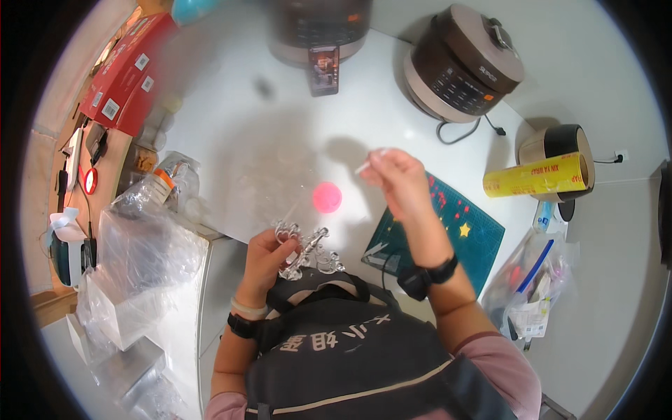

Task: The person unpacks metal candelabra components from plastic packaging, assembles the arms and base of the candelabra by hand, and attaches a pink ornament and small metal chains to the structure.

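My left hand [264, 260] is closed around a shiny silver scrolled ornament [312, 250], held low over the table's front edge, close to my apron. Raised above the table, my right hand [397, 175] pinches a small white stick [362, 168] between thumb and fingertips. Between and beyond the two hands lies a bright pink round piece [327, 197] on the white table [238, 133]. Under my right forearm spreads a green cutting mat [483, 248], partly hidden by the arm. A yellow star [465, 229] and several small pink-red bits rest on it.
At the back stand two brown electric cookers [458, 66], with a phone [324, 70] upright before one. A yellow wrap box [537, 176] and a filled plastic bag [528, 287] are at the right. On the left are a red carton [129, 73] and plastic-wrapped boxes [140, 259].
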{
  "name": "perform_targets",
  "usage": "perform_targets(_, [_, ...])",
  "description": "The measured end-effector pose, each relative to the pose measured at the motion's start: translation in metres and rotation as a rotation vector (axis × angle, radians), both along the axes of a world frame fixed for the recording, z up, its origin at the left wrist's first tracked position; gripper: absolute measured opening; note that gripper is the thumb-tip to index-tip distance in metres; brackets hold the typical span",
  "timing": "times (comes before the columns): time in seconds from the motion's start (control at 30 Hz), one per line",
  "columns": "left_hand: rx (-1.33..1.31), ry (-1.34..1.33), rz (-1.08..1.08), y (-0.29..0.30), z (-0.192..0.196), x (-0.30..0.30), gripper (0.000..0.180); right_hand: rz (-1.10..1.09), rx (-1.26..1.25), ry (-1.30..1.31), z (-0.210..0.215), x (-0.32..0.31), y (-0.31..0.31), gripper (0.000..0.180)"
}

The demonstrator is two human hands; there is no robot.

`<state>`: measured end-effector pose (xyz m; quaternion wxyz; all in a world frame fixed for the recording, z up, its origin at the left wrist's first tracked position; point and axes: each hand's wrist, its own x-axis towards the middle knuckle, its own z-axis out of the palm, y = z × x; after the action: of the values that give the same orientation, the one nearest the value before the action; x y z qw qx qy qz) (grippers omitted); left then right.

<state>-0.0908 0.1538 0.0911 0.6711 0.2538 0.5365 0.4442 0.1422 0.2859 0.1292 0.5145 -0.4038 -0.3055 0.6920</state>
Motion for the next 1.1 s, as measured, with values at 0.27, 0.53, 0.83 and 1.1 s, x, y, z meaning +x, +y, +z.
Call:
perform_targets(0.27, [0.22,-0.147,-0.12,0.013,0.023,0.042,0.01,0.185,0.19,-0.225,0.048,0.044,-0.079,0.011])
perform_targets(0.53, [0.426,-0.137,-0.229,0.013,0.044,0.062,0.011,0.216,0.545,-0.53,0.059,0.055,-0.101,0.016])
perform_targets(0.83, [0.502,0.046,-0.253,0.008,0.059,0.062,0.008,0.259,0.661,-0.637,0.076,0.047,-0.104,0.022])
perform_targets(1.1, [0.483,0.056,-0.204,0.007,0.069,0.064,0.009,0.242,0.732,-0.746,0.081,0.044,-0.101,0.024])
